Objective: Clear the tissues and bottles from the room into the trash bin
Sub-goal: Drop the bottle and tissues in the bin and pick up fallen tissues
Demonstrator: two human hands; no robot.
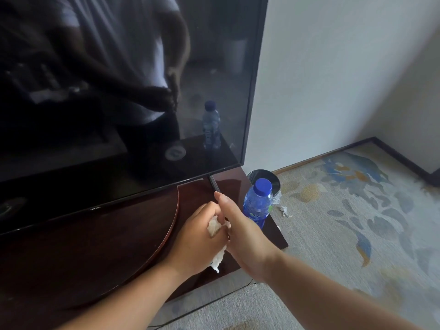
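Note:
My left hand (198, 236) is closed around a crumpled white tissue (214, 226), and a tail of the tissue hangs out below the hand. My right hand (240, 232) reaches past it with the fingers stretched out, right beside a blue-capped plastic bottle (258, 203) that stands upright at the right end of the dark wooden TV cabinet (119, 246). The hand partly hides the bottle's lower left side; whether it touches the bottle I cannot tell. Behind the bottle, on the floor, stands a black trash bin (263, 177). Another tissue scrap (284, 209) lies on the carpet beside the bin.
A large switched-off TV (131, 91) fills the cabinet top and mirrors the bottle and a person. A white wall rises to the right. Patterned carpet (345, 222) covers the floor right of the cabinet.

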